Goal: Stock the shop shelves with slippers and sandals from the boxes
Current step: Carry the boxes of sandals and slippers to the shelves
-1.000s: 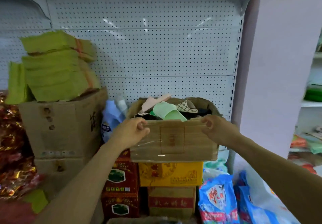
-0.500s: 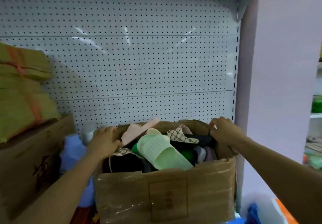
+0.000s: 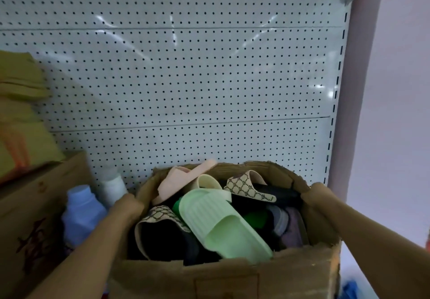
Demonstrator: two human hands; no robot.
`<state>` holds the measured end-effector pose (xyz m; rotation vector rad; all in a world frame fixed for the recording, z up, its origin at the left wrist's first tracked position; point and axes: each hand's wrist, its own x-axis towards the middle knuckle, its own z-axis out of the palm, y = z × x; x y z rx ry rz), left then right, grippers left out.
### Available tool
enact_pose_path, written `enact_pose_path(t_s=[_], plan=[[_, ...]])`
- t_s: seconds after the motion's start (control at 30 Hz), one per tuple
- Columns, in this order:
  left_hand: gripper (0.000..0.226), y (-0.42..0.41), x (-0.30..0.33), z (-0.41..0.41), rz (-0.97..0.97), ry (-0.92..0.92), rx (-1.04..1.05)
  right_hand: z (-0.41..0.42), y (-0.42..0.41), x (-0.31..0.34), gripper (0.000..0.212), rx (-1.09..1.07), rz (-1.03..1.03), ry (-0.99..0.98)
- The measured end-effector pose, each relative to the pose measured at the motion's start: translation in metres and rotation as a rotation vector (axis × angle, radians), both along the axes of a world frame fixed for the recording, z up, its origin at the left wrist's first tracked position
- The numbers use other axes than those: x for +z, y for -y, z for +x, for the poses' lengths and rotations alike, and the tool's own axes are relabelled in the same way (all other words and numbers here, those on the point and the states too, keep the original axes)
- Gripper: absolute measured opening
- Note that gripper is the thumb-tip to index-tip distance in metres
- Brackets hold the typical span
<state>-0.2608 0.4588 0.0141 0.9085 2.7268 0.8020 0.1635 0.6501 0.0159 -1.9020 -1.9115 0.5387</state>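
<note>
Both hands gripped the worn brown cardboard box: left hand curled over its left wall, right hand over its right. Every slipper, including the pale green ribbed slide, sat inside; stocking looked unstarted. Compared with earlier, the box filled more of the view.

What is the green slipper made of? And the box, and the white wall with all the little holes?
The green slipper looks like soft moulded foam or rubber: matte, one piece, with ribbed lines on the sole. The box is brown cardboard; its rim is torn and frayed. The wall is probably painted metal pegboard: smooth, glossy, with light glinting off it.
</note>
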Motion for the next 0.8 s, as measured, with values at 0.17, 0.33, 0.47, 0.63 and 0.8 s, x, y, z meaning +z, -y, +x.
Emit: enact_pose_path(t_s=[0.17, 0.33, 0.47, 0.63, 0.8], plan=[[0.046, 0.01, 0.004, 0.005, -0.039, -0.026, -0.028, 0.003, -0.005, -0.004, 0.014, 0.032, 0.046, 0.063], [0.05, 0.03, -0.001, 0.009, 0.072, 0.015, -0.006, 0.006, 0.007, -0.009, 0.018, 0.072, 0.139, 0.104], [0.047, 0.05, -0.01, 0.018, 0.109, -0.073, -0.039, 0.012, 0.03, -0.015, 0.022, 0.07, 0.246, 0.065], [0.046, 0.084, -0.009, 0.038, 0.216, -0.128, -0.027, 0.03, 0.061, -0.022, 0.019, -0.038, 0.306, -0.102], [0.045, 0.141, -0.012, 0.074, 0.203, -0.186, -0.018, 0.056, 0.097, -0.023, 0.031, 0.014, 0.326, -0.18]])
